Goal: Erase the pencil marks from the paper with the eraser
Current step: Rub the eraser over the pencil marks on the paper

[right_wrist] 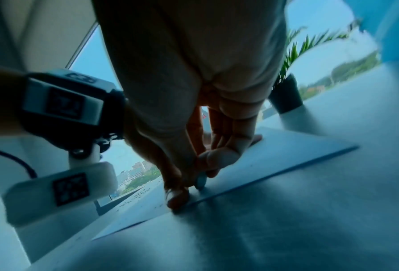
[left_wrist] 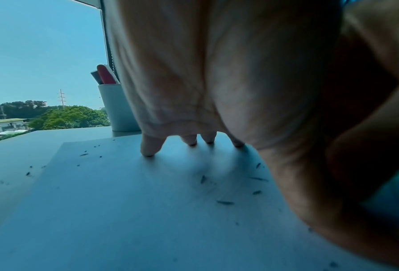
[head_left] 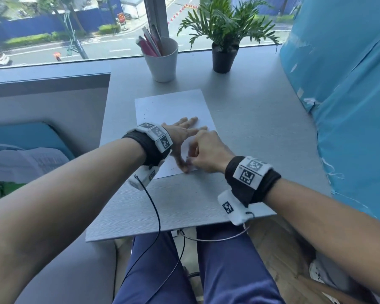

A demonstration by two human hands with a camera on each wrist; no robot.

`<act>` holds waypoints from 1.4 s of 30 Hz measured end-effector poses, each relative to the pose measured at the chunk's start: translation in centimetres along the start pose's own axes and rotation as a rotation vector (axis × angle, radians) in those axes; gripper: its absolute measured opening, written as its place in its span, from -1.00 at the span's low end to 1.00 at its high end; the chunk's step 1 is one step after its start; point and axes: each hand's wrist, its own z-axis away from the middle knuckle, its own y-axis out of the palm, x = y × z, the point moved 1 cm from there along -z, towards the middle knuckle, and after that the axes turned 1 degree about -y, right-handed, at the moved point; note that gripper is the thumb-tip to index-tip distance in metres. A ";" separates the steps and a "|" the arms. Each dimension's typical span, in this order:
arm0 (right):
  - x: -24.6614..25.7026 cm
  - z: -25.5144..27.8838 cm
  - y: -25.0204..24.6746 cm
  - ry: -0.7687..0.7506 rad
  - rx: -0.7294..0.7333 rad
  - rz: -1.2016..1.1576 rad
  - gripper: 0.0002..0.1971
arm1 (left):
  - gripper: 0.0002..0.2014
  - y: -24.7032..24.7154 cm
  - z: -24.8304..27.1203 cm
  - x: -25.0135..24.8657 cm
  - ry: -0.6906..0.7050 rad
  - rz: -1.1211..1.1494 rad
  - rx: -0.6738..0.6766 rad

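A white sheet of paper (head_left: 169,106) lies on the grey table (head_left: 250,128). My left hand (head_left: 183,130) presses flat on it with straight, spread fingers (left_wrist: 148,146), thumb reaching toward the sheet's near edge. Just beside that thumb, my right hand (head_left: 206,150) pinches a small pale eraser (right_wrist: 202,180) between thumb and fingertips, its tip down on the paper (right_wrist: 286,152) close to the near edge. In the head view the eraser is mostly hidden by the fingers. Dark eraser crumbs (left_wrist: 225,202) are scattered over the paper (left_wrist: 124,201), around a faint grey smudge.
A white cup of pens (head_left: 161,60) and a potted plant in a black pot (head_left: 224,55) stand at the back by the window. A blue covered surface (head_left: 349,95) borders the table's right side. A black cable (head_left: 156,207) hangs over the near edge.
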 end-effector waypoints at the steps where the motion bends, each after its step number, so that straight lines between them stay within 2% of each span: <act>1: -0.4 -0.1 -0.5 -0.005 0.010 0.016 -0.95 | 0.45 -0.1 0.1 0.0 -0.003 -0.002 0.002; 5: -2.8 -1.9 -3.3 0.119 -0.188 -0.054 -0.94 | 0.43 0.0 0.1 -0.1 -0.010 -0.005 0.011; 8: -0.8 -0.3 -0.5 0.020 -0.059 -0.024 -0.97 | 0.46 0.1 -0.2 -0.1 -0.015 -0.006 0.013; 10: -0.5 0.3 -0.4 -0.036 0.004 -0.005 -0.96 | 0.48 0.1 -0.3 0.0 -0.017 -0.008 0.011; 13: -2.7 -1.5 -3.2 0.081 -0.144 -0.019 -0.95 | 0.48 0.0 0.1 -0.3 -0.028 -0.020 0.025; 15: -2.6 -1.3 -2.6 0.081 -0.166 0.000 -0.95 | 0.49 0.1 0.2 -0.4 -0.037 -0.022 0.031; 18: -0.6 0.8 -0.1 -0.063 0.023 0.046 -0.92 | 0.52 0.1 -0.1 -0.4 -0.033 -0.040 0.024; 19: -0.8 0.7 -0.8 -0.046 0.048 0.057 -0.91 | 0.53 0.0 0.0 -0.4 -0.034 -0.043 0.024; 23: -3.4 -1.8 -3.9 0.114 -0.159 0.026 -0.91 | 0.49 -0.2 0.4 -0.8 -0.055 -0.056 0.038; 24: -3.0 -1.5 -3.3 0.101 -0.149 0.037 -0.93 | 0.49 -0.2 0.4 -0.9 -0.058 -0.068 0.045; 27: -1.3 0.0 -0.8 -0.064 0.023 0.107 -0.90 | 0.50 -0.4 0.1 -1.2 -0.051 -0.089 0.067; 28: -1.7 -0.3 -1.6 -0.035 0.016 0.104 -0.90 | 0.50 -0.5 0.2 -1.3 -0.056 -0.088 0.070; 30: -3.3 -1.8 -3.9 0.084 -0.102 0.054 -0.89 | 0.50 -0.6 0.3 -1.3 -0.068 -0.091 0.069; 32: -3.6 -2.1 -4.0 0.103 -0.171 0.046 -0.90 | 0.49 -0.6 0.5 -1.5 -0.073 -0.096 0.067; 35: -1.5 -0.5 -1.5 -0.065 -0.012 0.105 -0.92 | 0.48 -0.7 0.5 -1.8 -0.066 -0.110 0.075; 36: -1.8 -0.5 -1.8 -0.063 0.002 0.101 -0.91 | 0.49 -0.7 0.6 -1.7 -0.066 -0.109 0.071; 39: -4.0 -2.0 -4.5 0.103 -0.133 0.047 -0.86 | 0.50 -0.7 0.6 -1.7 -0.074 -0.097 0.062; 40: -4.2 -2.1 -4.3 0.103 -0.159 0.033 -0.87 | 0.50 -0.7 0.7 -1.6 -0.076 -0.096 0.060; 42: -2.8 -1.1 -2.8 0.002 -0.071 0.078 -0.92 | 0.50 -0.7 0.7 -1.7 -0.072 -0.104 0.065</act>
